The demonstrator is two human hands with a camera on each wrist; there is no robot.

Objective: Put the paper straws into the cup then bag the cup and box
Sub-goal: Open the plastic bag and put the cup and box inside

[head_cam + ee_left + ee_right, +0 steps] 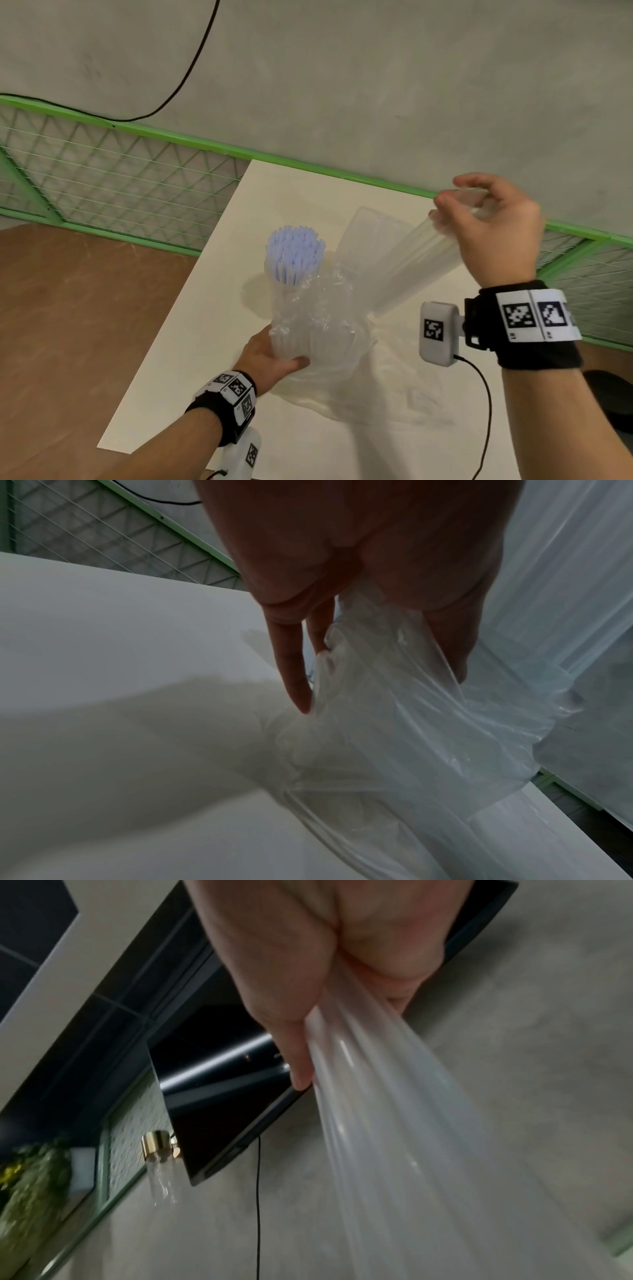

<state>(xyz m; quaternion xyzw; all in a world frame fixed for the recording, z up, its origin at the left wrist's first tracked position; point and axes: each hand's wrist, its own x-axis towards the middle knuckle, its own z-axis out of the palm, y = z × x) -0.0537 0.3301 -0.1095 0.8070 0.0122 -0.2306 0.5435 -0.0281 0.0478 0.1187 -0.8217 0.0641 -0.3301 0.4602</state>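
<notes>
A clear cup (281,291) packed with pale blue paper straws (294,251) stands upright on the white board (191,325). Beside it a clear plastic bag (329,342) is bunched up against the cup's lower part. My left hand (274,359) grips the bag's crumpled near edge, fingers curled in the film (394,710). Up and to the right, my right hand (479,219) pinches the bag's other edge, so a band of film (377,1137) is stretched taut. A clear box (371,240) shows behind the cup, blurred by the film; whether it is inside the bag I cannot tell.
The board lies on a brown table (68,308). A green mesh fence (120,192) runs along the back, with a grey wall and a black cable (191,61) above. A dark round object (609,404) sits at the right edge. A dark screen (219,1096) hangs on the wall.
</notes>
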